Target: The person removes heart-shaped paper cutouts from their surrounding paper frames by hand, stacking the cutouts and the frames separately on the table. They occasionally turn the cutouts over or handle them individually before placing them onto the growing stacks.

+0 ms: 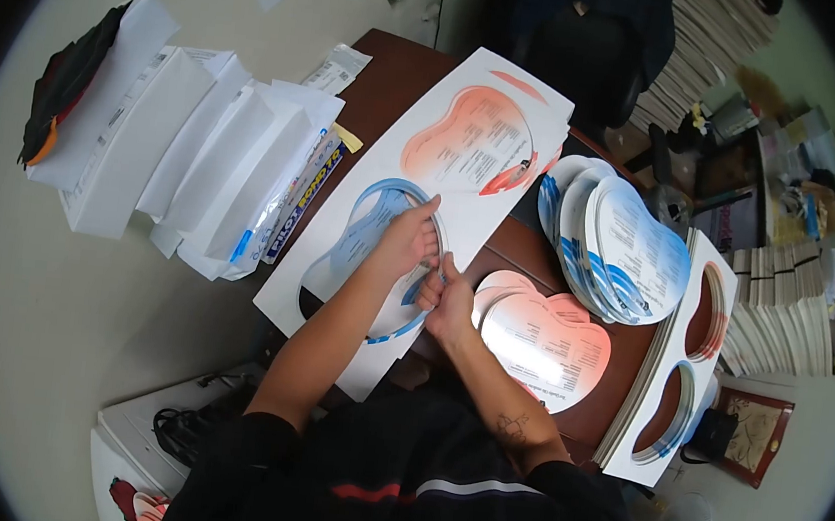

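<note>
A large white printed sheet (463, 210) lies across the desk, bearing a red shape (460, 129) at its far end and a blue shape (365, 230) nearer me. The blue shape is partly separated along its curved outline, with a dark gap at its left. My left hand (410, 238) rests over the blue shape, its fingers curled at the right edge. My right hand (446, 298) is closed on the sheet's edge beside it, thumb up. What the left fingertips hold is hard to make out.
Blue cutouts (635, 246) and red cutouts (545, 343) are piled right of the sheet. Beyond them stands a stack of sheets with holes (664, 410). White paper packages (188, 143) are at the left, and a dark chair (582, 60) at the back.
</note>
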{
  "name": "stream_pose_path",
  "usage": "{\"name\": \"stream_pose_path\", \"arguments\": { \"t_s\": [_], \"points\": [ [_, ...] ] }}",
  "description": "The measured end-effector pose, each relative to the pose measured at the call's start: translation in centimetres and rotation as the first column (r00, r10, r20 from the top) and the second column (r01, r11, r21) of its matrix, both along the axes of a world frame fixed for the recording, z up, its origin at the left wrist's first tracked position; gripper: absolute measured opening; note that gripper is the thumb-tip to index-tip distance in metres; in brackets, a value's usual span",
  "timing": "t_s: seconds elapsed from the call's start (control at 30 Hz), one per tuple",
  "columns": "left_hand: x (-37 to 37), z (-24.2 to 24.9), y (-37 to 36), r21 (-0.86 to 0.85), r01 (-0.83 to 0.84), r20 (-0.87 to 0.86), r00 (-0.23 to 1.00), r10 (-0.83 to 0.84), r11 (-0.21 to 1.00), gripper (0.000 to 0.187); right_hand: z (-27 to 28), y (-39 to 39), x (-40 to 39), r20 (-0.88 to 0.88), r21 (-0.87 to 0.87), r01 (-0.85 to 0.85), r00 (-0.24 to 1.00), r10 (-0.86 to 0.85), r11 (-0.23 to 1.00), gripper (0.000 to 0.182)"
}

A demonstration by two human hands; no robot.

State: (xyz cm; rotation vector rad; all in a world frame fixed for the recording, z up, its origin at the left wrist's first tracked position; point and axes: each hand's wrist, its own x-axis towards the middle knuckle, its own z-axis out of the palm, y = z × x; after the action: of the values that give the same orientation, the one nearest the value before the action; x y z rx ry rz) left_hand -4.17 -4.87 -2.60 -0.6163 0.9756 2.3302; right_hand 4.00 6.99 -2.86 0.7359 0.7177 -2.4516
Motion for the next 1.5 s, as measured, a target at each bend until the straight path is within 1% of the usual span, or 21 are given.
{"name": "stream_pose_path", "arguments": {
  "t_s": [0.1, 0.2, 0.27, 0.3, 0.4, 0.43, 0.53, 0.63, 0.67, 0.7, 0.73, 0.77, 0.8, 0.87, 0.97, 1.07, 1.1, 1.2, 1.33, 1.43, 1.5],
  "points": [
    [-2.1, -0.6, 1.5, 0.091, -0.173, -0.037, 0.983, 0.177, 0.981, 0.047, 0.7, -0.1, 0.6, -0.018, 0.029, 0.011, 1.000, -0.010, 1.000, 0.030],
    [-2.6, -0.5, 2.3, 0.143, -0.218, 0.021, 0.976, 0.217, 0.965, 0.042, 1.0, 0.1, 0.8, -0.050, 0.056, 0.013, 0.999, -0.011, 0.998, 0.029],
    [-2.9, 0.1, 2.8, 0.060, -0.186, 0.050, 0.982, 0.183, 0.981, 0.041, 1.2, 0.0, 0.9, -0.073, 0.101, 0.005, 0.997, 0.002, 0.995, 0.029],
    [-2.9, 0.0, 3.0, 0.019, -0.169, 0.067, 0.984, 0.168, 0.985, 0.040, 1.6, 0.0, 0.9, -0.080, 0.169, -0.021, 0.996, 0.035, 0.985, 0.028],
    [-3.1, -1.2, 3.1, -0.139, -0.168, -0.014, 0.986, 0.167, 0.976, 0.040, 2.6, -0.2, 0.9, -0.110, 0.282, -0.024, 0.992, 0.057, 0.959, 0.027],
    [-3.2, -1.5, 2.9, -0.134, -0.162, -0.012, 0.987, 0.162, 0.978, 0.041, 2.7, -0.1, 1.0, -0.146, 0.318, -0.034, 0.986, 0.084, 0.948, 0.025],
    [-3.2, -1.2, 2.5, -0.109, -0.161, -0.022, 0.987, 0.159, 0.981, 0.043, 1.3, 0.5, 0.7, -0.329, 0.390, -0.072, 0.920, 0.212, 0.918, 0.036],
    [-2.9, 0.3, 2.2, -0.047, -0.162, -0.022, 0.987, 0.161, 0.986, 0.046, 1.4, 2.4, -1.3, -0.169, 0.439, 0.019, 0.984, 0.062, 0.898, 0.053],
    [-2.9, 1.1, 2.0, -0.020, -0.156, -0.004, 0.988, 0.156, 0.988, 0.047, 2.2, 4.1, -2.6, -0.197, 0.281, 0.029, 0.980, 0.028, 0.959, 0.062],
    [-2.8, 1.6, 1.7, 0.006, -0.149, 0.015, 0.989, 0.149, 0.989, 0.048, 1.1, 5.6, -4.3, -0.152, 0.207, 0.099, 0.986, -0.068, 0.973, 0.053],
    [-2.9, 1.9, 1.4, 0.043, -0.153, 0.005, 0.988, 0.152, 0.987, 0.047, 0.6, 6.6, -5.9, -0.180, 0.163, 0.191, 0.970, -0.161, 0.968, 0.042],
    [-2.9, 2.0, 1.0, 0.080, -0.155, -0.004, 0.988, 0.156, 0.985, 0.047, 0.6, 7.4, -7.4, -0.277, 0.239, 0.219, 0.949, -0.149, 0.946, 0.039],
    [-2.9, 2.2, 0.7, 0.116, -0.157, -0.012, 0.987, 0.159, 0.981, 0.046, 0.4, 7.6, -8.8, -0.351, 0.288, 0.210, 0.931, -0.101, 0.934, 0.042],
    [-3.0, 3.4, 0.4, 0.080, -0.158, -0.002, 0.987, 0.159, 0.984, 0.049, -0.3, 7.9, -11.0, -0.484, 0.384, 0.202, 0.875, 0.011, 0.901, 0.053],
    [-2.8, 3.9, 0.1, 0.048, -0.157, -0.012, 0.987, 0.157, 0.986, 0.051, -0.2, 7.1, -12.8, -0.594, 0.427, 0.187, 0.796, 0.119, 0.884, 0.061],
    [-2.3, 2.9, -0.4, 0.068, -0.146, -0.025, 0.989, 0.148, 0.987, 0.052, 0.2, 6.2, -13.7, -0.689, 0.339, 0.144, 0.710, 0.142, 0.930, 0.071],
    [-2.0, 3.2, -0.4, 0.083, -0.141, -0.028, 0.989, 0.144, 0.987, 0.052, -0.3, 5.8, -13.8, -0.715, 0.372, 0.215, 0.687, 0.131, 0.903, 0.064],
    [-1.3, 4.2, -0.2, 0.070, -0.149, 0.019, 0.989, 0.149, 0.986, 0.047, -1.3, 5.7, -13.4, -0.650, 0.442, 0.219, 0.746, 0.143, 0.870, 0.057],
    [-0.7, 3.7, -0.4, 0.089, -0.127, -0.011, 0.992, 0.129, 0.988, 0.047, -1.6, 5.2, -12.5, -0.617, 0.473, 0.277, 0.781, 0.090, 0.836, 0.048],
    [-0.4, 3.4, -0.4, 0.082, -0.110, -0.006, 0.994, 0.111, 0.991, 0.047, -2.5, 4.3, -12.3, -0.662, 0.520, 0.387, 0.746, 0.073, 0.762, 0.039],
    [-0.1, 3.6, -0.2, 0.077, -0.111, 0.016, 0.994, 0.110, 0.991, 0.047, -2.8, 4.3, -12.3, -0.528, 0.464, 0.315, 0.849, -0.027, 0.828, 0.035]
  ]
}}
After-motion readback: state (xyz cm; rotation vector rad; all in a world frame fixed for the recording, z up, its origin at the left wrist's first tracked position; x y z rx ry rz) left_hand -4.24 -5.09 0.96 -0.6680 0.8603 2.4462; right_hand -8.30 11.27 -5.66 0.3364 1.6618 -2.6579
